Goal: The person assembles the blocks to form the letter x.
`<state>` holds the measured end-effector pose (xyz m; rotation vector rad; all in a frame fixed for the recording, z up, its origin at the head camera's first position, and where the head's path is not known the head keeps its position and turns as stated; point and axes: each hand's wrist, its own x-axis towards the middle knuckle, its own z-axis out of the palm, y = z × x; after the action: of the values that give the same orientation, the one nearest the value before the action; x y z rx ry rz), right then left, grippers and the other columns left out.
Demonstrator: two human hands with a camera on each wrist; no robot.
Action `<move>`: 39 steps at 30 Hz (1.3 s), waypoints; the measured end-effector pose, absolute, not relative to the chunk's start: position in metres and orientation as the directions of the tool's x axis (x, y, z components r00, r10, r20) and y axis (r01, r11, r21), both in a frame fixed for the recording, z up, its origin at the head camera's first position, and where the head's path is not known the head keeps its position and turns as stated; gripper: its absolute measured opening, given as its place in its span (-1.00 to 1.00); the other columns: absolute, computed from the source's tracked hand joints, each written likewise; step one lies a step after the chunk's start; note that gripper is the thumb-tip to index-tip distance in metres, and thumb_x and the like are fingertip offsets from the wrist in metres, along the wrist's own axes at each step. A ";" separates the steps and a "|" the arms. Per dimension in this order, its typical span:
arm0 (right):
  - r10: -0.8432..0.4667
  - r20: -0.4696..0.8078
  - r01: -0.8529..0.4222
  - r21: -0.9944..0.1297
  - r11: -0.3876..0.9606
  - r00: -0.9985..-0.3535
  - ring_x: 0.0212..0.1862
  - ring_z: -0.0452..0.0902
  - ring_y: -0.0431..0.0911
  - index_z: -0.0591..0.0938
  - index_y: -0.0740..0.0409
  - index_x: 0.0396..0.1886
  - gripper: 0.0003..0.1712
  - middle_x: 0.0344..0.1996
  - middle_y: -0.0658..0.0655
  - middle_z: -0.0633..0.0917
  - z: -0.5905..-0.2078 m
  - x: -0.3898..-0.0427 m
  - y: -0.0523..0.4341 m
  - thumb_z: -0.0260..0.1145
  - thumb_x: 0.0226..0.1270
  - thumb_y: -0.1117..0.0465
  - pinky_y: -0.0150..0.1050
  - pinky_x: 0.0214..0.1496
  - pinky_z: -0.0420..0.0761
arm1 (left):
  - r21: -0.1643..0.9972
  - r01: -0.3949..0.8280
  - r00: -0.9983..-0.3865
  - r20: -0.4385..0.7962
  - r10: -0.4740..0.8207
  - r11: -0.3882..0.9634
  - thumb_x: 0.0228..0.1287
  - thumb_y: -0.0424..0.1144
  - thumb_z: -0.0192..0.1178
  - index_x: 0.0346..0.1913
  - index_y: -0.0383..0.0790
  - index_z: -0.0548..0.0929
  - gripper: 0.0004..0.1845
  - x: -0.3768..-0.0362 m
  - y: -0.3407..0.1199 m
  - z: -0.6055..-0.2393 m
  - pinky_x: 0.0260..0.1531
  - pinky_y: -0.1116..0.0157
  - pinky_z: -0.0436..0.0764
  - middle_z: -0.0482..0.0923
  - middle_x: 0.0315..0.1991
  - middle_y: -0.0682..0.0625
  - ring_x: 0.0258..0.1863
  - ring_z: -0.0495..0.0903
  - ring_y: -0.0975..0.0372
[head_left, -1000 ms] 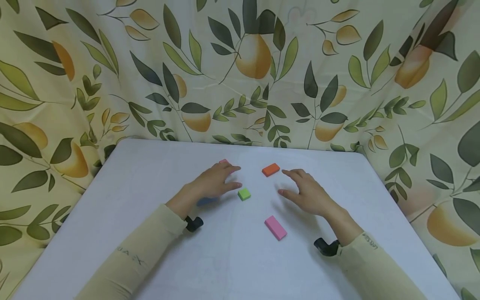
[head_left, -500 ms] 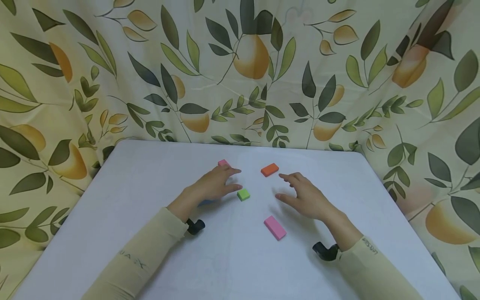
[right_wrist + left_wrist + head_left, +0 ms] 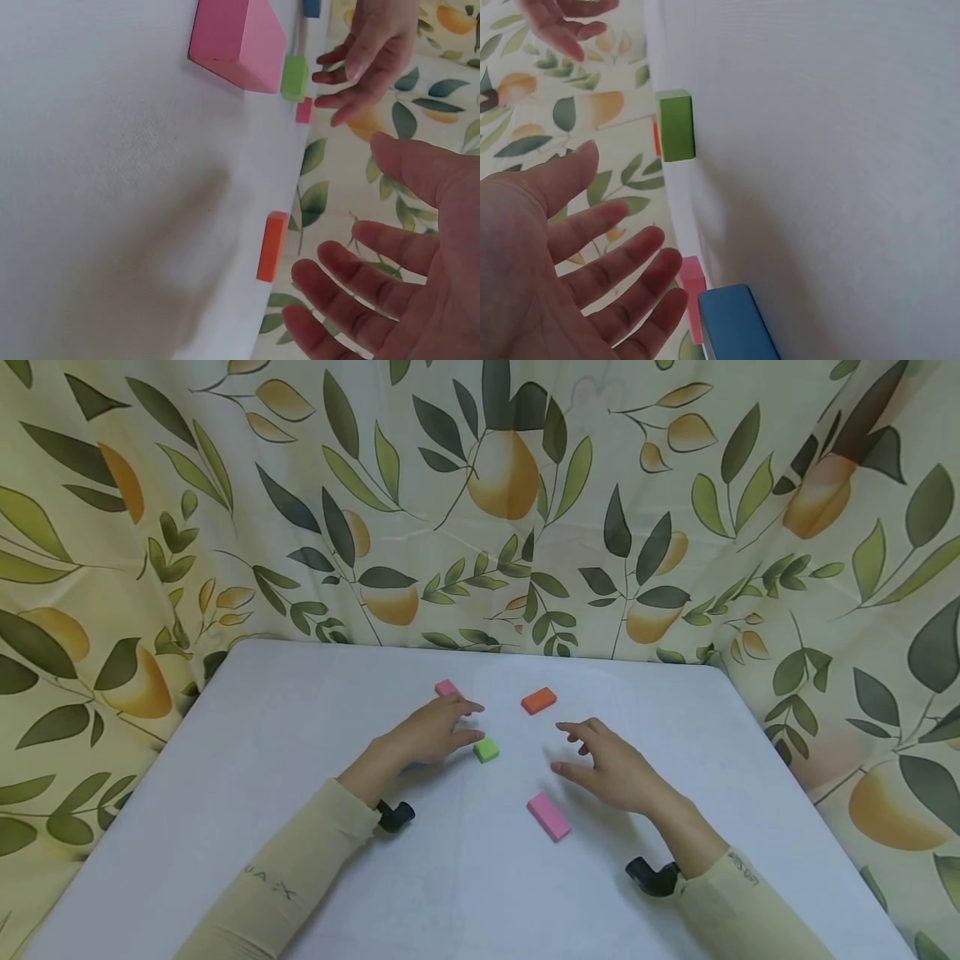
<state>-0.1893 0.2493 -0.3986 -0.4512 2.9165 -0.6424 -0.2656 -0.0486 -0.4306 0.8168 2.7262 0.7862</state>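
Note:
My left hand [image 3: 423, 732] hovers over the table's left middle, fingers spread and relaxed, holding nothing. Its thumb tip overlaps the edge of a small green block [image 3: 487, 750] in the head view. Beneath this hand lies a blue block [image 3: 737, 324], mostly hidden in the head view. Just beyond the fingers a pink block [image 3: 446, 687] shows partly. My right hand [image 3: 618, 766] hangs in the air at the right, its fingers loosely extended around nothing. Nearest to it are an orange block [image 3: 538, 700], farther back, and a longer pink block [image 3: 549, 816], closer to me.
All the blocks lie on a white-covered table [image 3: 465, 893]. A curtain [image 3: 480, 527] printed with leaves and fruit hangs right behind the far edge and along both sides. Dark wrist cameras, such as the right one [image 3: 652, 877], jut out below each sleeve.
Both hands have drawn back slightly toward the person, the right one moving away from the orange block. More of the far pink block shows. The blocks stay in place.

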 end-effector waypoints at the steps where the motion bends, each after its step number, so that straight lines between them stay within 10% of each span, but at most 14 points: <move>1: -0.312 -0.057 -0.259 -0.429 0.865 -0.948 0.08 0.52 -0.01 0.38 -0.09 0.37 -0.23 0.13 0.06 0.52 -0.399 -0.188 0.249 0.30 0.23 -0.26 -0.05 -0.02 0.58 | 0.545 0.454 -0.830 -0.030 0.557 0.705 0.37 0.14 0.09 0.36 0.00 0.40 -0.42 -0.266 -0.048 -0.431 0.33 0.12 0.34 0.44 0.31 0.05 0.35 0.35 0.18; 39: -0.310 -0.124 -0.207 -0.510 0.835 -0.943 -0.23 0.46 -0.16 0.56 0.00 0.12 -0.45 -0.21 -0.06 0.58 -0.423 -0.159 0.236 0.45 0.14 -0.01 -0.27 -0.20 0.50 | 0.595 0.410 -0.822 -0.086 0.563 0.691 0.37 -0.19 0.15 0.22 0.03 0.58 -0.63 -0.260 -0.029 -0.443 -0.03 0.30 0.50 0.50 -0.13 0.09 -0.12 0.48 0.29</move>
<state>-0.1594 0.2362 -0.4226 -0.4012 2.8133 -0.7483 -0.2603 -0.0292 -0.4425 0.7756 2.6408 0.8366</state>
